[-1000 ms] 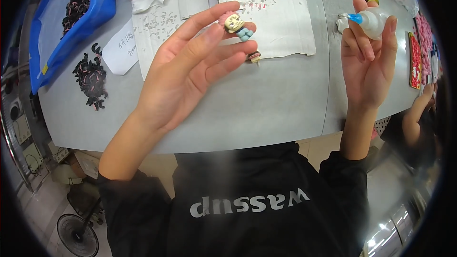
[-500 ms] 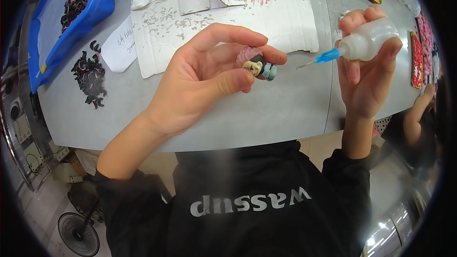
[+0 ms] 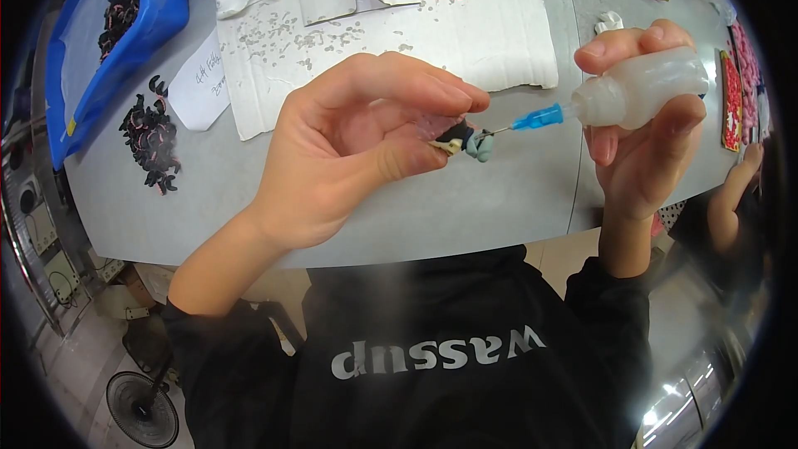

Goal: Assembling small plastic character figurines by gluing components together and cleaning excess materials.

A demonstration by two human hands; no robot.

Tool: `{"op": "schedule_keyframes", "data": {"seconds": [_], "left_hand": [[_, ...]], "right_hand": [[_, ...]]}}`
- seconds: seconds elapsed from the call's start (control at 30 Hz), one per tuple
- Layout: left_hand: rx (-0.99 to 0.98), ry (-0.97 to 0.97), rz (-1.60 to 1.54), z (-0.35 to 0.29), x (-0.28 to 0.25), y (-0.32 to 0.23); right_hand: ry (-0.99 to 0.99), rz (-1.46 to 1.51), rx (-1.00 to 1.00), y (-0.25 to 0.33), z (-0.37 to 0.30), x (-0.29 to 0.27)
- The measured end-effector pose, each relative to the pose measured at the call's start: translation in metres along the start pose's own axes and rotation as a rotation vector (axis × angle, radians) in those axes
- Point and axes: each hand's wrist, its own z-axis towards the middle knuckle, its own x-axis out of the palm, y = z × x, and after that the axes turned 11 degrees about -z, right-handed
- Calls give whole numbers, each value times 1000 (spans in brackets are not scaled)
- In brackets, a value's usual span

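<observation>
A small painted figurine [image 3: 459, 139] with pink hair, dark and blue-grey parts is pinched between the thumb and fingers of my left hand [image 3: 345, 145]. My fingers cover much of it. In my right hand [image 3: 636, 129] is a translucent white squeeze bottle [image 3: 648, 87], lying nearly level. Its blue needle tip [image 3: 536, 117] points left, and the thin metal needle reaches the figurine's blue-grey end. Whether the needle touches or stops just short, I cannot tell.
Left of my hands lies a pile of small black-and-pink curved pieces [image 3: 150, 137], near a blue tray [image 3: 166, 8] holding more. Behind them are a paper label [image 3: 199, 87] and white cardboard [image 3: 519, 50] scattered with small grey bits. A red tray [image 3: 731, 104] stands at the right; another person's arm [image 3: 727, 199] shows beyond.
My right hand has brought the bottle's needle leftward and down to the figurine. My left hand has turned the figurine, and its fingers now cover more of it.
</observation>
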Motion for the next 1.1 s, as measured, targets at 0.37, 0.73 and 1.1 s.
{"op": "schedule_keyframes", "data": {"seconds": [0.37, 0.73, 1.1], "left_hand": [[-20, -10, -8, -1, 2, -2], [-8, -27, 10, -1, 2, -2], [101, 8, 107, -1, -3, 2]], "right_hand": [[-20, -97, 66, 8, -2, 5], [-57, -191, 88, 12, -1, 10], [-104, -371, 50, 20, 1, 16]]}}
